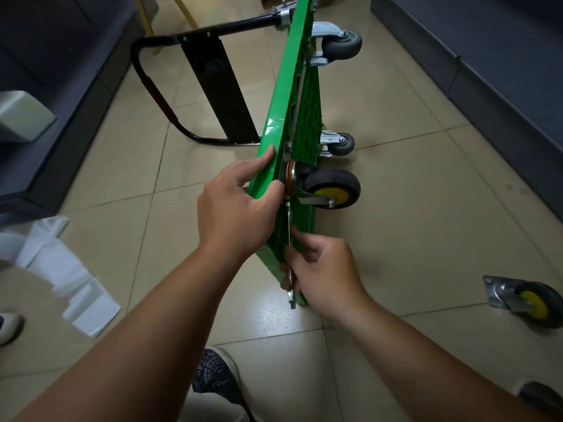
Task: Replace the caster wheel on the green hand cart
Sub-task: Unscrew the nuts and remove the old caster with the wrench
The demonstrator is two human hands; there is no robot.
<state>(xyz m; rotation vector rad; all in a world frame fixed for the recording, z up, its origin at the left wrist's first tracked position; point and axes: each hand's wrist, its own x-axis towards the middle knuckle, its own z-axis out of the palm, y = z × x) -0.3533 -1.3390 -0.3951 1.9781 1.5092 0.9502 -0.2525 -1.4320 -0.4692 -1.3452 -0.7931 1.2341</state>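
Observation:
The green hand cart (297,80) stands on its side edge on the tiled floor, underside facing right, black handle (158,95) folded out to the left. A black caster with a yellow hub (332,188) sits on the near corner of the underside. My left hand (240,208) grips the deck's top edge beside that caster. My right hand (323,274) holds a flat metal wrench (291,269) along the deck edge, its upper end at the caster's mounting plate. Two grey casters (342,44) (341,143) are farther along the underside.
A loose yellow-hub caster (530,303) with its metal plate lies on the floor at the right. White paper wrapping (70,278) lies at the left. Dark cabinets (51,86) (487,56) line both sides. My patterned shoe (217,373) is at the bottom centre.

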